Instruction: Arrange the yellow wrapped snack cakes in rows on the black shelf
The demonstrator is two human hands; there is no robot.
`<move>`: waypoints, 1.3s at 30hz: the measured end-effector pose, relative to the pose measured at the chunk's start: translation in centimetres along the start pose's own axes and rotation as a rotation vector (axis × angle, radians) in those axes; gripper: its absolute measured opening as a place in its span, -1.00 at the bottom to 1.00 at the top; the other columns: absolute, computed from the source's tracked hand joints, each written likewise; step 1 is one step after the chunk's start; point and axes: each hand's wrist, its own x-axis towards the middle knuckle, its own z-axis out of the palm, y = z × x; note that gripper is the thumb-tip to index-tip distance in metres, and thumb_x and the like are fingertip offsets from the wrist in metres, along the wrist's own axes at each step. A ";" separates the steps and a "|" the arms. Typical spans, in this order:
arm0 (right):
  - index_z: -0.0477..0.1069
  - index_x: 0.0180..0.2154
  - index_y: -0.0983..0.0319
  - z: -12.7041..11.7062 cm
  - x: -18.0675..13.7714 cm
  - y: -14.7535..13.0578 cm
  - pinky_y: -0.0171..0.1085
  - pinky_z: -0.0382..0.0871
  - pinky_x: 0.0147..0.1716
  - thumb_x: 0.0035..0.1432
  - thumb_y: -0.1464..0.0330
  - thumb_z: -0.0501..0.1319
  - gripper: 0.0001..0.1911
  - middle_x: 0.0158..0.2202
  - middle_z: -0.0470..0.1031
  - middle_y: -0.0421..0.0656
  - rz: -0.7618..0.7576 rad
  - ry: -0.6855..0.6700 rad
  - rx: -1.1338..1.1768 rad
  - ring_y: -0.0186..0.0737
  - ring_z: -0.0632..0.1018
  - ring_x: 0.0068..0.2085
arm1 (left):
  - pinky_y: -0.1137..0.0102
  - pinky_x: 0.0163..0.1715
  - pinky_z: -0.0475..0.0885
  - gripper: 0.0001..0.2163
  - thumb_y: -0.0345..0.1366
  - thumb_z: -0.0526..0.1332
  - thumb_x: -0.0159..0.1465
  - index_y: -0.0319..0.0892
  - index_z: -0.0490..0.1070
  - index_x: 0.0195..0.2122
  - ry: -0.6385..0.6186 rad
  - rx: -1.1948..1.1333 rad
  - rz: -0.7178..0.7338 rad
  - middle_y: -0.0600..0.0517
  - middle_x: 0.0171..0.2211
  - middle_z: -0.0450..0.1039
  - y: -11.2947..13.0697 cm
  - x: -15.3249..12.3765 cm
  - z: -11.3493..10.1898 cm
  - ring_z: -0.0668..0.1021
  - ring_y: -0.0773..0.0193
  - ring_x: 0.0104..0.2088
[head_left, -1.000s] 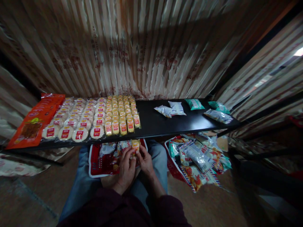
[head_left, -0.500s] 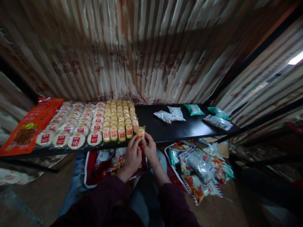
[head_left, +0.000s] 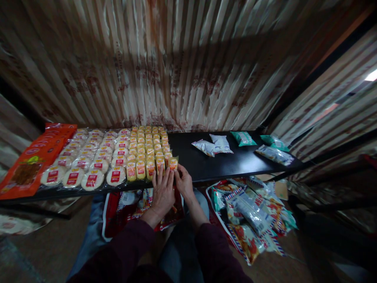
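Small yellow wrapped snack cakes stand in tight rows on the black shelf. At the right end of the front row is one wrapped snack cake, upright beside its neighbours. My right hand has thumb and fingers closed on its lower right side. My left hand lies with fingers stretched out against the fronts of the last few cakes in that row. Its fingertips cover parts of their labels.
Round white wrapped crackers fill rows on the left, beside an orange bag. Silver packets and green packets lie at right. Below are a red tray and a heap of snack bags. A striped curtain hangs behind.
The snack cake in my right hand has moved slightly left and down, against the row's end. My left hand has left it and spread its fingers over the neighbouring cakes.
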 end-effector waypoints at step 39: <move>0.41 0.05 0.25 -0.2 3.6 1.2 -0.10 0.21 0.19 0.16 -0.08 0.03 -0.35 0.12 0.42 0.00 0.128 -0.042 0.121 -0.08 0.41 0.14 | 0.01 0.28 -0.02 -0.55 -0.35 0.11 0.24 -0.25 0.30 0.17 0.027 0.190 0.133 -0.11 0.30 0.12 -1.9 -0.7 1.9 0.07 -0.07 0.33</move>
